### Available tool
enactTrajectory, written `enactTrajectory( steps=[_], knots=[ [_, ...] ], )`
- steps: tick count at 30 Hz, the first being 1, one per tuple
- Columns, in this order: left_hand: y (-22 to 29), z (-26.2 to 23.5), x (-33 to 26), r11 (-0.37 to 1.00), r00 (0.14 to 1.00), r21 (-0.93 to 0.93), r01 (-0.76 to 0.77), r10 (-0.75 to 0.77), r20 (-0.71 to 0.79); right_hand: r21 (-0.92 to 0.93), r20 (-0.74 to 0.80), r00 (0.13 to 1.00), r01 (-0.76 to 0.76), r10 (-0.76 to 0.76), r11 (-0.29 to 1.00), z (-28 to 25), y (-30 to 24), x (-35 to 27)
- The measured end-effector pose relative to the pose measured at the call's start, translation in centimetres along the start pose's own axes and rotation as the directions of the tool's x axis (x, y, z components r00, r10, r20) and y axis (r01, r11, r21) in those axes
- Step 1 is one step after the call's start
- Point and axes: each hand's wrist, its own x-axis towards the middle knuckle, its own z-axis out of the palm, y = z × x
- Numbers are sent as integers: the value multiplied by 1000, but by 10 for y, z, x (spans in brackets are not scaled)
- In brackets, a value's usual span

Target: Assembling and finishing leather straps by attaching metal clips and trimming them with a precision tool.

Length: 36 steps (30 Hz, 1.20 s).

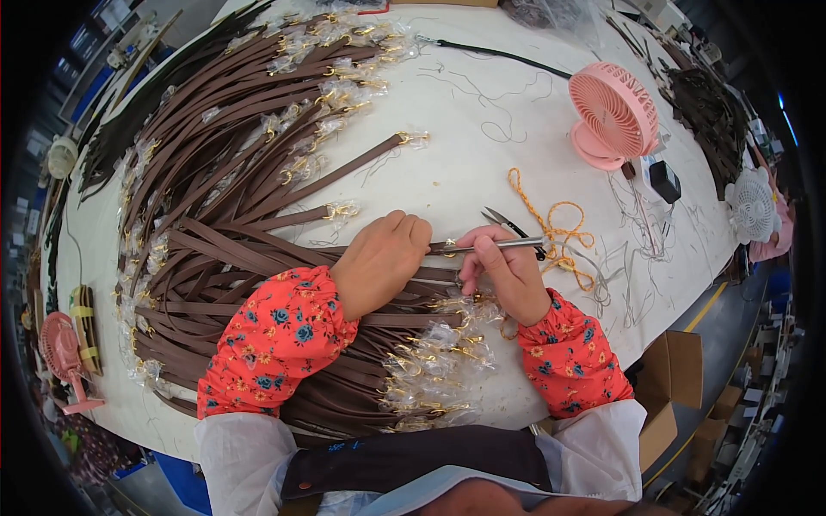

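Note:
Brown straps (pixel 232 245) with gold clasps wrapped in clear plastic are heaped across the table's left and middle. My left hand (pixel 383 261) is closed over the end of one strap, fingers curled down on it; its grip is partly hidden. In my right hand (pixel 508 273) is a slim silver metal tool (pixel 518 243), pinched between thumb and fingers. The tool's tip points left, close to the left hand and a gold clasp (pixel 447 246). Just beyond the right hand lie scissors (pixel 501 218) with dark handles, partly covered by it.
Yellow-orange cord (pixel 564 234) lies looped right of the scissors. A pink fan (pixel 613 112) stands at the far right, beside a small black box (pixel 664 181). Loose threads (pixel 499 103) scatter over the white table (pixel 465 172). Below its right edge is an open cardboard box (pixel 675 378).

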Motion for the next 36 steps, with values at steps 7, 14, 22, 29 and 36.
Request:
enactTrajectory(
  steps=[7,14,22,29,36],
  knots=[
    [1,-1,0,1000,1000,-30,-1,0,-21,-46,6,1000,20,-19,999,0,0,0],
    [0,-1,0,999,1000,-47,8,-9,-23,-45,21,1000,20,-19,999,0,0,0],
    [-2,1,1,964,991,-250,94,-115,-69,-22,-10,999,33,-33,999,1,0,-1],
    [-6,4,1,959,987,-256,123,-145,-65,-44,10,999,35,-35,998,1,1,0],
    [-2,-1,3,950,984,-271,153,-171,-45,-40,15,999,38,-37,998,1,2,0]
  ],
)
